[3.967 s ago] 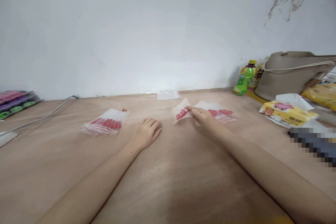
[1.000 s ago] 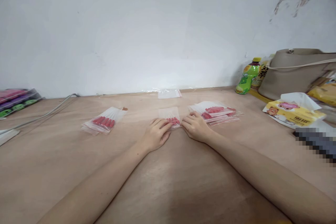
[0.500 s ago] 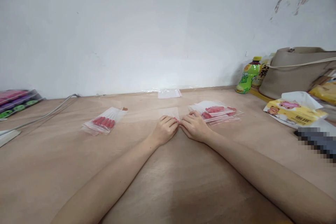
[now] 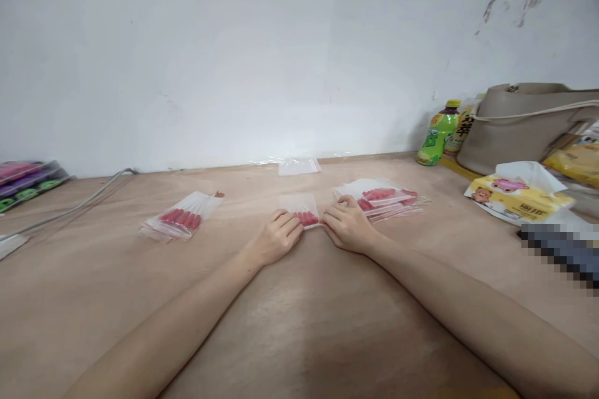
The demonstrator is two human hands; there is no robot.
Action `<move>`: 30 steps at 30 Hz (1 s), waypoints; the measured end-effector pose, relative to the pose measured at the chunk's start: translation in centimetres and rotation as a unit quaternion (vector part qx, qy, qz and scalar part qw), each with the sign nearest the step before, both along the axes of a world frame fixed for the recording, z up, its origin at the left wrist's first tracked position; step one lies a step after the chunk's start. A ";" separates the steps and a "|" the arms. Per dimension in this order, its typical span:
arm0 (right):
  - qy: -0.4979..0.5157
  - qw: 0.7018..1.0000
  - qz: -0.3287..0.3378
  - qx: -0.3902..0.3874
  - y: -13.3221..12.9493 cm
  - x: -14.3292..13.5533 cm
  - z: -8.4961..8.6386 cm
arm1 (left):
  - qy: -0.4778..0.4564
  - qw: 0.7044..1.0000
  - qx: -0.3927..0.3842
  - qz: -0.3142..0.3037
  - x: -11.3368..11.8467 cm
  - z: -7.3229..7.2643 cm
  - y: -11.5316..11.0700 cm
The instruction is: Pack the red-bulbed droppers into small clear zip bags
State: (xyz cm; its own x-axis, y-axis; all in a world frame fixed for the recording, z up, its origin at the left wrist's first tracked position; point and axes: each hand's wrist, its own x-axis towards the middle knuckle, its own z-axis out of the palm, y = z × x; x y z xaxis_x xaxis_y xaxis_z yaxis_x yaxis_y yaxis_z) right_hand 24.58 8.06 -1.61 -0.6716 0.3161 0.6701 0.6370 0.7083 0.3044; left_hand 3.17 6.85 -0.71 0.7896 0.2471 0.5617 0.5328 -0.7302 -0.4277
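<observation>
A small clear zip bag (image 4: 298, 203) with several red sticks inside lies on the table between my hands. My left hand (image 4: 279, 237) pinches its near left edge, fingers closed. At the near right corner, my right hand (image 4: 349, 226) is closed on the same edge. Just beyond my right hand rests a pile of zip bags (image 4: 381, 195) holding similar red pieces. Off to the left lies another stack of filled zip bags (image 4: 182, 217). A flat white-looking bag (image 4: 299, 166) sits near the wall.
On the right stand a green drink bottle (image 4: 438, 134), a beige handbag (image 4: 512, 128), a yellow tissue pack (image 4: 519, 196) and a blurred-out dark object (image 4: 561, 255). A grey cable (image 4: 100, 194) and bagged coloured items (image 4: 30, 182) lie on the left.
My left hand has slid left along the bag's near edge, away from my right hand, so the red sticks now show. The view has shifted slightly.
</observation>
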 end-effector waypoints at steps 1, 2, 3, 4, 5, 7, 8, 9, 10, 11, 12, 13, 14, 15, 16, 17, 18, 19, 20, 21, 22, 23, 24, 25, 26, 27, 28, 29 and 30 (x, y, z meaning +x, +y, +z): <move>0.001 1.000 0.000 -0.001 0.0 0.1 0.0 | 0.009 1.000 0.003 0.003 -0.5 0.1 -0.2; 0.002 1.000 -0.001 -0.003 0.0 0.1 -0.1 | 0.015 1.000 0.005 0.007 -1.1 0.1 -0.3; 0.004 1.000 -0.001 -0.004 0.0 0.1 -0.1 | 0.021 1.000 0.007 0.013 -1.7 0.2 -0.5; 0.007 1.000 -0.001 -0.005 0.0 0.1 -0.1 | 0.025 0.999 0.009 0.019 -2.3 0.2 -0.7; 0.009 1.000 0.000 -0.006 0.1 0.2 -0.2 | 0.027 0.999 0.010 0.026 -2.8 0.3 -0.8; 0.011 1.000 0.001 -0.007 0.1 0.2 -0.2 | 0.030 0.999 0.008 0.041 -3.5 0.4 -1.0; 0.011 1.000 0.002 -0.009 0.1 0.2 -0.2 | 0.030 0.998 0.005 0.048 -3.7 0.5 -1.1; 0.011 1.000 0.001 -0.011 0.0 0.2 -0.2 | 0.030 0.998 0.002 0.055 -3.8 0.5 -1.1; 0.011 1.000 -0.001 -0.014 0.0 0.3 -0.2 | 0.030 0.998 -0.003 0.062 -3.8 0.6 -1.1; 0.013 1.000 -0.002 -0.018 0.0 0.3 -0.1 | 0.029 0.997 -0.008 0.066 -3.7 0.6 -1.1; 0.015 1.000 -0.003 -0.021 -0.1 0.3 -0.1 | 0.026 0.997 -0.013 0.070 -3.6 0.6 -1.1; 0.018 1.000 -0.001 -0.025 -0.1 0.3 -0.1 | 0.022 0.997 -0.018 0.072 -3.5 0.6 -1.0; 0.019 0.999 0.005 -0.029 -0.1 0.2 -0.1 | 0.015 0.997 -0.023 0.074 -3.5 0.6 -1.0; 0.020 0.999 0.014 -0.033 -0.1 0.2 -0.1 | 0.008 0.997 -0.028 0.075 -3.5 0.5 -0.9; 0.020 0.999 0.026 -0.036 -0.1 0.0 -0.2 | 0.001 0.997 -0.033 0.075 -3.5 0.4 -0.9; 0.017 0.998 0.038 -0.039 -0.1 -0.2 -0.3 | -0.005 0.997 -0.039 0.074 -3.5 0.3 -0.8; 0.014 0.998 0.047 -0.041 -0.1 -0.4 -0.4 | -0.010 0.996 -0.046 0.072 -3.6 0.2 -0.8; 0.011 0.998 0.053 -0.041 -0.1 -0.6 -0.5 | -0.013 0.996 -0.054 0.070 -3.6 0.1 -0.9; 0.009 0.998 0.056 -0.038 -0.1 -0.7 -0.6 | -0.018 0.996 -0.061 0.069 -3.7 0.1 -0.9; 0.008 0.998 0.057 -0.030 -0.1 -0.8 -0.5 | -0.024 0.995 -0.069 0.071 -3.8 0.1 -1.0; 0.007 0.998 0.058 -0.018 -0.1 -0.8 -0.5 | -0.032 0.994 -0.075 0.077 -3.9 0.1 -1.0; 0.009 0.998 0.058 -0.003 -0.1 -0.7 -0.3 | -0.043 0.992 -0.079 0.090 -4.0 0.1 -1.1; 0.011 0.998 0.057 0.014 0.0 -0.5 0.0 | -0.056 0.989 -0.082 0.108 -4.2 0.2 -1.2; 0.015 0.998 0.051 0.030 0.0 -0.2 0.2 | -0.069 0.986 -0.084 0.130 -4.5 0.2 -1.2; 0.022 0.998 0.039 0.040 0.1 0.3 0.5 | -0.081 0.981 -0.084 0.153 -4.9 0.4 -1.3; 0.034 0.998 0.020 0.042 0.2 0.8 0.8 | -0.089 0.977 -0.083 0.174 -5.4 0.5 -1.3; 0.051 0.998 -0.005 0.036 0.3 1.4 1.0 | -0.096 0.973 -0.082 0.192 -6.1 0.7 -1.3; 0.070 0.997 -0.034 0.021 0.4 2.1 1.1 | -0.099 0.970 -0.078 0.209 -7.0 1.0 -1.3; 0.089 0.994 -0.065 0.003 0.4 2.8 1.1 | -0.099 0.966 -0.075 0.227 -8.0 1.3 -1.3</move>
